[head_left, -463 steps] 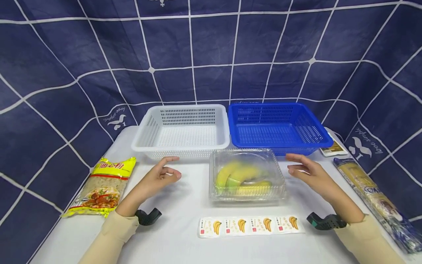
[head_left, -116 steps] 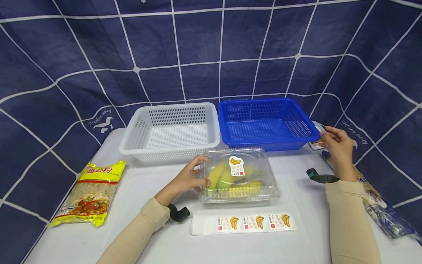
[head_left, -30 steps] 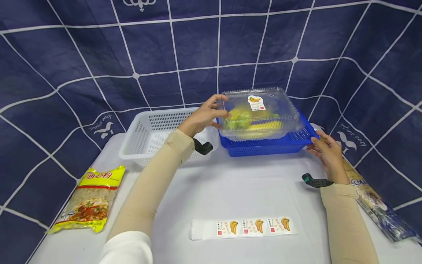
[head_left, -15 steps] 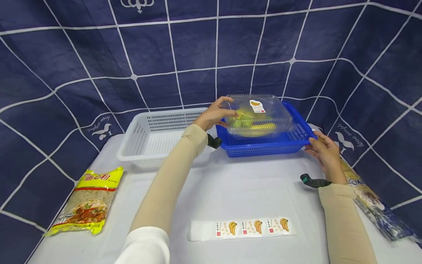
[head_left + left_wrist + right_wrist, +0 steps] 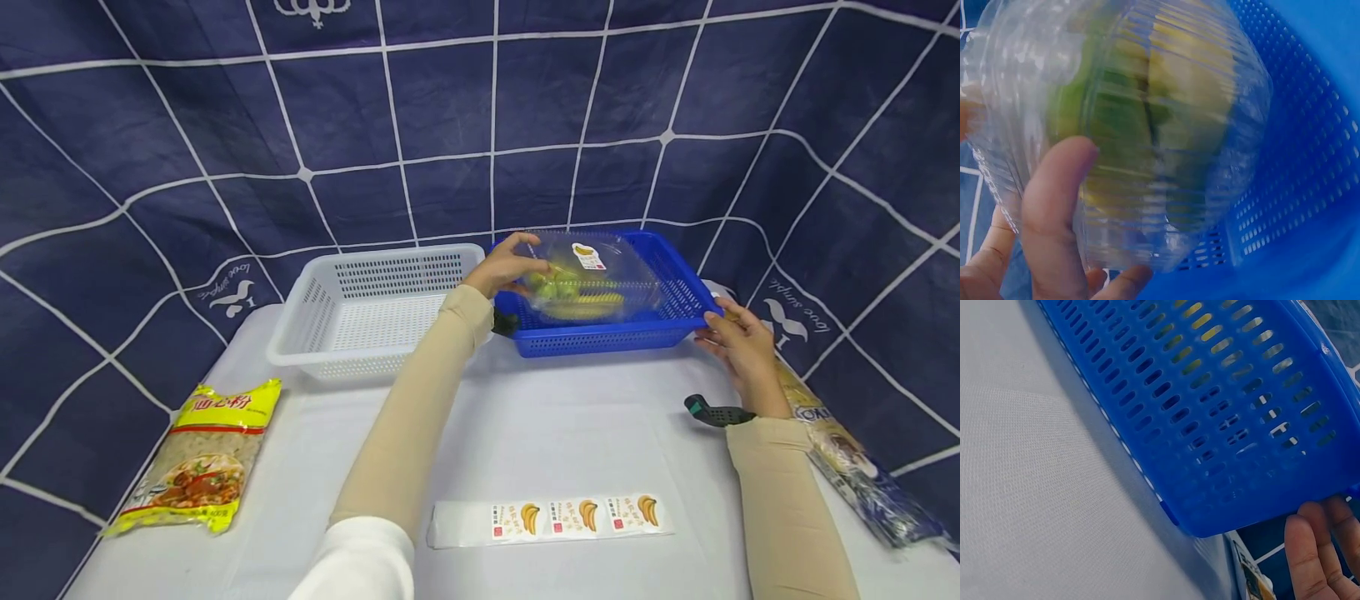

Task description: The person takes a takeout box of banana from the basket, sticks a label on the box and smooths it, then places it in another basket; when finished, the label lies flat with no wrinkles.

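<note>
My left hand (image 5: pixel 508 268) grips the left end of a clear plastic clamshell box (image 5: pixel 633 279) with bananas (image 5: pixel 581 304) inside. A banana sticker (image 5: pixel 588 257) is on its lid. The box is within the blue basket (image 5: pixel 600 340), tilted, its left end raised. In the left wrist view the thumb (image 5: pixel 1057 212) presses the ribbed side of the box, and yellow-green bananas (image 5: pixel 1191 56) show through. My right hand (image 5: pixel 742 346) holds the rim at the basket's front right corner; its fingertips (image 5: pixel 1302 534) are right at the rim in the right wrist view.
Left of the blue basket stands a white basket (image 5: pixel 375 362). A strip of banana stickers (image 5: pixel 577 518) lies at the front. A yellow food bag (image 5: pixel 198 454) lies on the left, and a long blue-and-gold package (image 5: pixel 847 458) on the right, beside my right forearm.
A sticker from the strip is now on the lid. My left hand has carried the box from the table up and then down into the blue basket. My right hand stays at the rim lately.
</note>
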`<state>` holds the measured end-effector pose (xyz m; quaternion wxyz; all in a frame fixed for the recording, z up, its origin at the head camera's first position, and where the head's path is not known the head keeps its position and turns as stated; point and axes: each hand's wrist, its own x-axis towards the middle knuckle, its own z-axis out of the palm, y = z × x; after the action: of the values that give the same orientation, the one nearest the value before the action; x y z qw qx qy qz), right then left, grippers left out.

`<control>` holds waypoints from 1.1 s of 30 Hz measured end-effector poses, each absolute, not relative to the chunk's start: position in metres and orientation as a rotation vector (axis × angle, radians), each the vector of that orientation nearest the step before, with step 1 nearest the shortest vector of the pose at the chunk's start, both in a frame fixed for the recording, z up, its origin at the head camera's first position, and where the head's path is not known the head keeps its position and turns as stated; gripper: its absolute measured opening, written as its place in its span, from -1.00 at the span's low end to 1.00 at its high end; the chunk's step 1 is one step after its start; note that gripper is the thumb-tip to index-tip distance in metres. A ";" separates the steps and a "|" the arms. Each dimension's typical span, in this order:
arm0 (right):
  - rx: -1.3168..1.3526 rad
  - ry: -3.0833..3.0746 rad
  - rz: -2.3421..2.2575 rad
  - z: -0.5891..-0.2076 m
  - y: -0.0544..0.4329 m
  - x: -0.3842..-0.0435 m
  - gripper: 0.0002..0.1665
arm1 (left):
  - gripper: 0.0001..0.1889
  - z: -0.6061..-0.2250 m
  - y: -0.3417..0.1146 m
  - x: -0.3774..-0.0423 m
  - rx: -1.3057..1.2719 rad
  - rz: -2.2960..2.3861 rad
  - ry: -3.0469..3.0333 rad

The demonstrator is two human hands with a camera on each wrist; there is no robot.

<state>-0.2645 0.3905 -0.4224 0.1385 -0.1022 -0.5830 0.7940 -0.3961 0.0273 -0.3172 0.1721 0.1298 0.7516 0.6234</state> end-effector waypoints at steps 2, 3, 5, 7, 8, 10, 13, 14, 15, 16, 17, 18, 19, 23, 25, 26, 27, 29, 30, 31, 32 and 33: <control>-0.300 -1.687 2.301 -0.422 0.391 -0.264 -0.68 | -0.33 -0.320 0.030 -0.397 0.357 1.765 2.128; -0.301 -1.686 2.303 -0.422 0.390 -0.264 -0.68 | -0.32 -0.322 0.032 -0.397 0.350 1.762 2.127; -0.301 -1.688 2.303 -0.422 0.390 -0.264 -0.68 | -0.30 -0.325 0.035 -0.398 0.335 1.748 2.130; -0.306 -1.693 2.296 -0.422 0.390 -0.264 -0.68 | -0.30 -0.326 0.037 -0.398 0.323 1.731 2.134; -0.307 -1.693 2.294 -0.422 0.389 -0.264 -0.68 | -0.30 -0.326 0.038 -0.397 0.320 1.721 2.137; -0.307 -1.702 2.284 -0.423 0.389 -0.264 -0.68 | -0.30 -0.327 0.039 -0.397 0.321 1.693 2.151; -0.308 -1.713 2.272 -0.422 0.388 -0.265 -0.69 | -0.27 -0.327 0.040 -0.397 0.327 1.664 2.163; -0.305 -1.713 2.272 -0.422 0.388 -0.265 -0.69 | -0.26 -0.327 0.041 -0.397 0.325 1.658 2.166; -0.303 -1.713 2.271 -0.422 0.388 -0.265 -0.69 | -0.26 -0.327 0.041 -0.397 0.324 1.652 2.169; -0.300 -1.711 2.270 -0.422 0.387 -0.265 -0.70 | -0.26 -0.327 0.041 -0.397 0.318 1.648 2.171; -0.297 -1.705 2.272 -0.422 0.387 -0.265 -0.70 | -0.26 -0.327 0.041 -0.397 0.314 1.647 2.171; -0.294 -1.699 2.273 -0.421 0.387 -0.265 -0.70 | -0.26 -0.327 0.042 -0.397 0.310 1.645 2.172; -0.288 -1.689 2.277 -0.421 0.387 -0.266 -0.70 | -0.26 -0.326 0.042 -0.397 0.307 1.646 2.173; -0.276 -1.669 2.278 -0.421 0.387 -0.266 -0.70 | -0.24 -0.325 0.043 -0.396 0.308 1.629 2.179; -0.276 -1.665 2.277 -0.422 0.387 -0.265 -0.70 | -0.21 -0.324 0.043 -0.395 0.311 1.616 2.182; -0.278 -1.666 2.275 -0.422 0.387 -0.265 -0.69 | -0.20 -0.324 0.044 -0.396 0.311 1.607 2.182; -0.281 -1.667 2.274 -0.422 0.387 -0.265 -0.69 | -0.19 -0.324 0.044 -0.396 0.311 1.596 2.183; -0.286 -1.671 2.268 -0.422 0.387 -0.265 -0.68 | -0.16 -0.325 0.044 -0.397 0.303 1.584 2.180; -0.288 -1.675 2.265 -0.422 0.387 -0.264 -0.68 | -0.15 -0.326 0.044 -0.398 0.301 1.583 2.174; -0.288 -1.675 2.264 -0.423 0.388 -0.264 -0.68 | -0.14 -0.326 0.045 -0.398 0.296 1.577 2.171; -0.288 -1.678 2.263 -0.423 0.388 -0.264 -0.67 | -0.12 -0.327 0.045 -0.399 0.292 1.572 2.169; -0.288 -1.682 2.261 -0.423 0.388 -0.264 -0.67 | -0.11 -0.327 0.045 -0.399 0.288 1.571 2.167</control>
<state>-0.2642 0.3876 -0.4227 0.1540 -0.1005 -0.5867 0.7886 -0.3988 0.0445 -0.3274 0.2229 0.1044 0.7848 0.5688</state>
